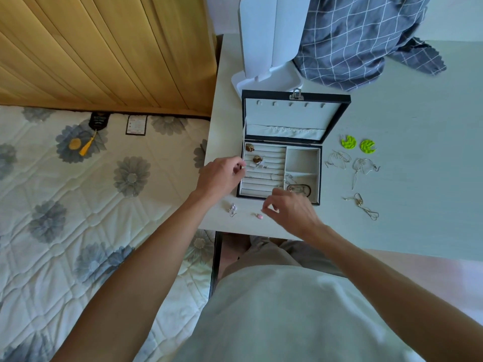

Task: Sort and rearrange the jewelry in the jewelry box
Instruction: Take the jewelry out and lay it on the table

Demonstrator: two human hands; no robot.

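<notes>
The black rectangular jewelry box with pale grey lining (281, 173) lies open on the pale white table (418, 126), its lid (295, 118) standing up on the far side and its long side running left to right before the person. Inside, padded ring rolls fill the left half, and two brown round earrings (254, 154) sit on the rolls just beyond the left hand (222, 177). This hand rests at the left wall of the box, fingers curled together; whether it pinches something, I cannot tell. The right hand (290, 210) hovers over the near edge of the box, thumb and forefinger close together as for a pinch, but nothing is clearly seen between them. Just left of this hand a small pink earring (259, 216) lies on the table, and further left a small pale earring (232, 209). To the right of the right hand lie thin silver wire earrings (352, 165), and beyond them two bright green round earrings (358, 144).
</notes>
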